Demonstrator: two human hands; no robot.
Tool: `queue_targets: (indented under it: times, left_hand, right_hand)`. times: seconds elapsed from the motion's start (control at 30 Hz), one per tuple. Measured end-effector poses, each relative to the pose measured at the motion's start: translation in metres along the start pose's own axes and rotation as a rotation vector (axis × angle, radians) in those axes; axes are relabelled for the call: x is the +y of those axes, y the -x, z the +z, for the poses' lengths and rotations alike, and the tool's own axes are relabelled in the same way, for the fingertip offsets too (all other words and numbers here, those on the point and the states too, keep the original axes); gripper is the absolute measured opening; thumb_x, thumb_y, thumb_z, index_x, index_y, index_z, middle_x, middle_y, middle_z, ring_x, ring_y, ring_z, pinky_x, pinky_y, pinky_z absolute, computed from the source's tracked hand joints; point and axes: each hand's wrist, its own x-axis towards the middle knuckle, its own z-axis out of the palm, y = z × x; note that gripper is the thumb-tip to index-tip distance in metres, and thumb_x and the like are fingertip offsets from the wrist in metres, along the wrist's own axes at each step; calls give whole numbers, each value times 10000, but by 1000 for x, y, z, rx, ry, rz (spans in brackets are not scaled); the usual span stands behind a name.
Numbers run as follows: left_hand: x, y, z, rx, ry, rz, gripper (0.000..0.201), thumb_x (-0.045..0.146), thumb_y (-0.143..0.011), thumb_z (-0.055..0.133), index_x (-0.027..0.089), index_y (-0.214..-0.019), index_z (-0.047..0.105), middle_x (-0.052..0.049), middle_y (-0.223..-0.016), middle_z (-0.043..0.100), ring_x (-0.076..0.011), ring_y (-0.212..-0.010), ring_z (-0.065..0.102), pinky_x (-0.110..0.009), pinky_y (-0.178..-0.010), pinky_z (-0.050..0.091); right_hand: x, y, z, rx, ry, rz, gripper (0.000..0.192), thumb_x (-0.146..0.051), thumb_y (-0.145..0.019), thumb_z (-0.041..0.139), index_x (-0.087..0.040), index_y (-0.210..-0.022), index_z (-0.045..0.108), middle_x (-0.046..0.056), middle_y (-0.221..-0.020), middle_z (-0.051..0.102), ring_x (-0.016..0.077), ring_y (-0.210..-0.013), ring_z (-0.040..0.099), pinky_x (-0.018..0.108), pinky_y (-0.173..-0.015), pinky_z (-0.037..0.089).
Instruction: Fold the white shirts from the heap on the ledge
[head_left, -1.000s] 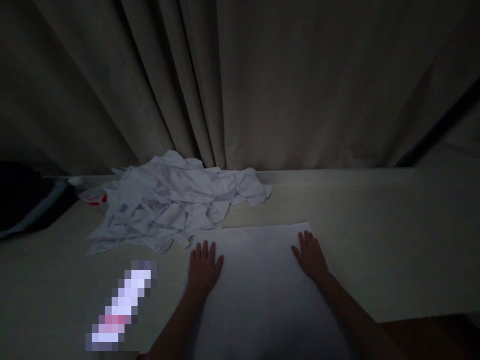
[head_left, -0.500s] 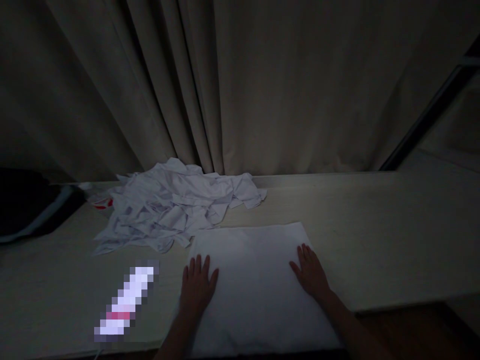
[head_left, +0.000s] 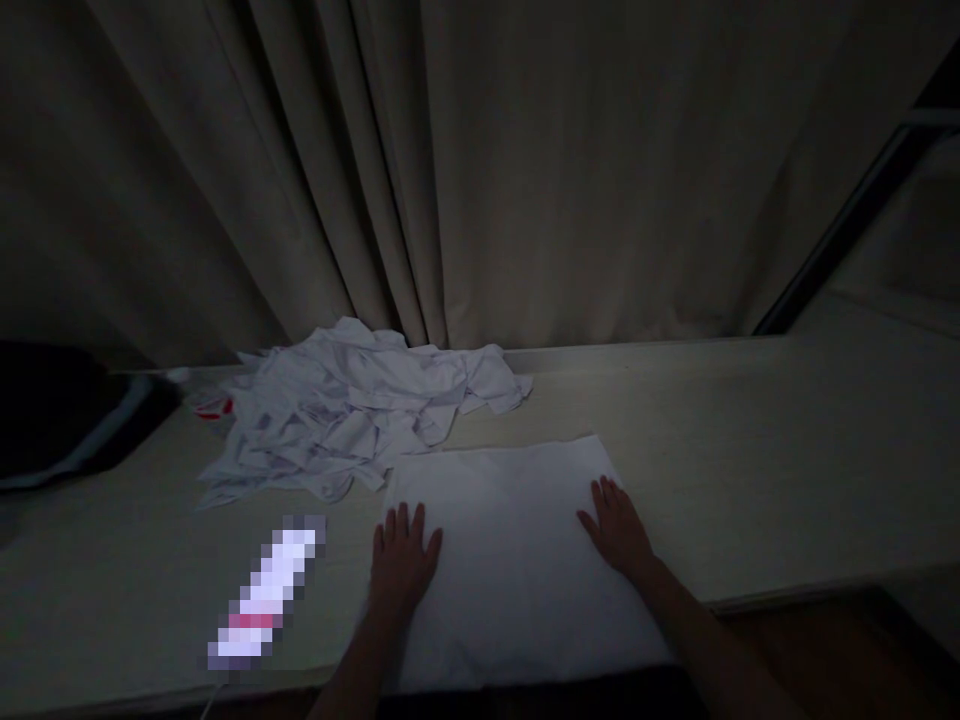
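Observation:
A white cloth [head_left: 510, 550] lies spread flat on the pale table [head_left: 787, 470], its near edge hanging at the table's front. My left hand [head_left: 401, 560] rests flat on the cloth's left edge, fingers apart. My right hand [head_left: 619, 525] lies flat on its right side, fingers apart too. Neither hand holds anything. A crumpled heap of white cloths [head_left: 352, 405] sits just behind and to the left of the flat cloth.
A heavy curtain [head_left: 487, 170] hangs right behind the table. A dark bag-like object [head_left: 67, 415] lies at the far left. A blurred light object [head_left: 266, 595] sits left of my left hand. The table's right end shows bare wood. The scene is dim.
Both hands slid a little toward me over the flat cloth while staying flat. The view shifted slightly; the table's front edge now shows.

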Motion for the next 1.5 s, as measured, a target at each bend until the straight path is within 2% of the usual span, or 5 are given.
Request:
queue_targets:
  times: [0.23,0.5,0.7,1.07,1.5]
  left_hand:
    - [2,14,-11,81,15,136,633,500,-861,348,76,-1320,443,-228,-1393,440,-368,-1338,324,-493,-1092,249]
    - [1,24,-3,9,41,7,648,546,-843,368,158,-1362,395,-216,-1414,417,-380,-1331,335,-536,-1064,254]
    - [6,19,-11,32,49,8,670,520,-835,409,88,-1347,406,-270,-1380,431,-411,-1314,345,-546,-1064,247]
    - [-21,71,-10,-66,92,92,582,470,-861,396,137,-1336,437,-237,-1395,429,-376,-1315,365,-530,-1026,351]
    - [-20,72,-7,-29,60,69,573,467,-864,378,168,-1351,417,-211,-1409,425,-357,-1326,355,-533,-1043,321]
  right_hand:
    - [-9,13,-4,67,24,-26,737,-584,-912,210,-46,-1402,325,212,-1484,251,306,-1388,171,478,-1114,170]
    - [-2,20,5,52,-1,-36,706,-601,-903,253,-114,-1406,342,179,-1475,297,298,-1374,223,489,-1100,202]
    - [-9,9,-5,38,12,-51,714,-589,-912,239,-77,-1398,346,201,-1473,288,296,-1380,206,475,-1107,193]
    - [-1,72,-13,18,8,-64,689,-561,-918,273,-69,-1393,356,221,-1470,279,309,-1372,225,467,-1104,212]
    - [3,63,-9,51,18,-76,659,-552,-919,283,-107,-1400,351,184,-1471,300,292,-1368,245,472,-1102,217]
